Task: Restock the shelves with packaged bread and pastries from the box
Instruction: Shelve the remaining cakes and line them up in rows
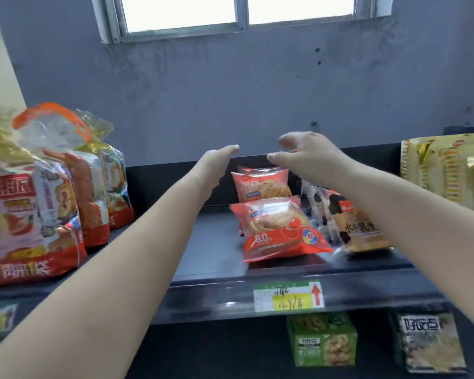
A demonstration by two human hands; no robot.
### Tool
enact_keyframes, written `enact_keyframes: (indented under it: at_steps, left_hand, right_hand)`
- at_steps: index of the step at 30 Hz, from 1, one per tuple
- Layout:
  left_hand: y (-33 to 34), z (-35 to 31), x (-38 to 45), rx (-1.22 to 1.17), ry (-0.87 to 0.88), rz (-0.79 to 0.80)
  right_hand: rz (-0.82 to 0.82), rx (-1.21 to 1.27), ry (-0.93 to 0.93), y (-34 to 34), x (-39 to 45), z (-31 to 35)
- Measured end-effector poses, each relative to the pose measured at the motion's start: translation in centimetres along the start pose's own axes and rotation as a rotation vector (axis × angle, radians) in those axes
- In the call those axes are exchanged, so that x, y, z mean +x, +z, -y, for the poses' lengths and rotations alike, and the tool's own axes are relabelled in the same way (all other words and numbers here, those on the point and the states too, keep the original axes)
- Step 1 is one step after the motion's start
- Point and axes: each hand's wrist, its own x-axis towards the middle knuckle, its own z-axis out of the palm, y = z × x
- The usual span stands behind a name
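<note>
Left hand: left hand (pixel 215 162) reaches over the dark metal top shelf (pixel 211 250), fingers (pixel 230 149) straight and together, holding nothing.
Right hand: right hand (pixel 307 157) held above the rear packets, fingers loosely curved with thumb apart, gripping nothing (no contact with any packet visible).
Hand spacing: the two hands face each other with a small gap between the fingertips, both above the back of the shelf.
Task item, front: red plastic pastry packet with clear window (pixel 281 228) lies flat on the top shelf, near its front edge, below the hands.
Task item, rear: a second red plastic pastry packet (pixel 262 184) sits behind the first, propped up toward the shelf's back wall; a further red edge shows behind it.
Beside them: clear-and-brown cow-patterned bread packets (pixel 348 220) stand in a row just right of the red ones, partly hidden by the right forearm.
Shelf left: large red-and-clear bagged bread loaves with orange ties (pixel 52 187), well apart from the red packets.
Shelf right: yellow foil snack packs (pixel 449 170) at the far end.
Shelf edge: green, yellow and white price tag with red arrow (pixel 289 296).
Lower shelf: green cardboard snack box (pixel 322 340) and black-and-cream snack box (pixel 427 343) (print blurred).
Background: grey wall, white-framed window (pixel 241 12).
</note>
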Motion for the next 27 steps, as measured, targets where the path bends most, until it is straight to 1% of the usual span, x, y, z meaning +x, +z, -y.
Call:
enact_keyframes:
  at_steps: [2, 4, 5, 7, 9, 11, 12, 14, 16, 18, 20, 23, 27]
  left_hand:
    - [-0.6, 1.4, -1.3, 0.115, -0.062, 0.088]
    - [-0.7, 2.6, -3.0, 0.226, -0.137, 0.182]
    - [-0.4, 3.0, -3.5, 0.283, -0.147, 0.224]
    - [0.2, 3.5, -4.2, 0.357, -0.145, 0.249]
    - [0.5, 4.0, -4.7, 0.347, -0.188, 0.269]
    - [1.0, 4.4, -5.1, 0.258, -0.233, 0.328]
    - [1.3, 4.5, -5.3, 0.219, -0.224, 0.334]
    - [2.0, 4.7, -5.3, 0.216, -0.136, 0.284]
    - [2.3, 4.6, -5.2, 0.174, -0.026, 0.195]
    - [2.5, 4.8, -4.5, 0.03, 0.037, 0.151]
    - [2.7, 5.0, -4.6, -0.076, 0.066, 0.127]
    - [3.3, 5.7, -4.5, -0.128, 0.071, 0.104]
    - [3.4, 5.9, -4.4, -0.191, 0.029, 0.071]
  right_hand:
    - [0.132, -0.223, 0.104, 1.4, -2.0, 0.9]
    - [0.229, -0.35, 0.181, 2.8, -3.6, 1.1]
    - [0.256, -0.368, 0.207, 3.5, -4.2, 1.0]
    - [0.303, -0.327, 0.265, 4.6, -4.9, 0.8]
    - [0.328, -0.232, 0.335, 5.3, -5.2, 0.7]
    - [0.314, -0.14, 0.384, 5.4, -5.6, 0.3]
    - [0.291, -0.081, 0.393, 5.4, -5.7, 0.0]
    - [0.232, 0.073, 0.395, 5.6, -5.9, -0.6]
    - [0.142, 0.185, 0.351, 6.0, -5.8, -1.0]
    - [0.026, 0.207, 0.292, 6.4, -5.3, -1.6]
    - [-0.031, 0.204, 0.261, 6.6, -4.8, -1.8]
    - [-0.007, 0.214, 0.268, 7.0, -4.4, -1.8]
    - [0.011, 0.225, 0.251, 7.5, -4.5, -1.8]
